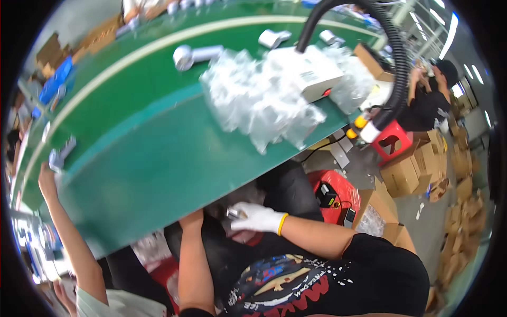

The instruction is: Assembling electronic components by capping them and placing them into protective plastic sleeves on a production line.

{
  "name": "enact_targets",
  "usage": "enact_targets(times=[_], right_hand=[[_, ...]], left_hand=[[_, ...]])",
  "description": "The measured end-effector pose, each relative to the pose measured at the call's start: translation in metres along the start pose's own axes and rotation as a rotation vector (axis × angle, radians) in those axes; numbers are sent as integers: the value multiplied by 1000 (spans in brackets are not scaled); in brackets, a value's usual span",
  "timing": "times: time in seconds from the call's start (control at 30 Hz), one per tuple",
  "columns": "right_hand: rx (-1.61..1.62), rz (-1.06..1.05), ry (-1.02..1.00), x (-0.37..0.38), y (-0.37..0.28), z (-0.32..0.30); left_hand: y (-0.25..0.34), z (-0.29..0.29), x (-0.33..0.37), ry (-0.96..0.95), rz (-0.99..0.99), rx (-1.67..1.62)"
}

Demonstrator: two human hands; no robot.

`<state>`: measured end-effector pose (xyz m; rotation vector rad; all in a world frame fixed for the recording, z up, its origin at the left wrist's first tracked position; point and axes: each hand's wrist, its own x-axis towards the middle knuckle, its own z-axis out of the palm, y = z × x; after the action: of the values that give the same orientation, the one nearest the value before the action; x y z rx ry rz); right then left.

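Low in front of me, my right hand [256, 218] wears a white glove with a yellow cuff. Its fingers are closed around a small shiny silver piece [235, 213], too small to name. Bare and close to the bench's near edge, my left hand [192, 218] has its fingers hidden under that edge. Between my hands and below the bench there seems to be clear plastic [224, 203], partly covered. The green bench [153, 158] runs across in front, beside a green conveyor belt [121, 79].
A pile of clear plastic bags [259, 100] surrounds a white box [309, 71] with a black corrugated hose [398, 58]. White handheld devices [193, 55] lie on the belt. At left, a co-worker's hand [46, 178] touches another device. Red stools [338, 198] and cartons [383, 206] stand right.
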<state>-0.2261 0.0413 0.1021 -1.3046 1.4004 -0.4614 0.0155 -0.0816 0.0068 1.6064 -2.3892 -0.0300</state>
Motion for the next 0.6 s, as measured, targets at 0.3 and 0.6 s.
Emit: enact_targets(times=[0.3,0.6], right_hand=[[-83,130,4,-45,-8,-9],[-290,39,243,16,62,-26]], left_hand=[[-65,29,-19,-33,-163,-31],[10,-37,9,-461,-320,-164]])
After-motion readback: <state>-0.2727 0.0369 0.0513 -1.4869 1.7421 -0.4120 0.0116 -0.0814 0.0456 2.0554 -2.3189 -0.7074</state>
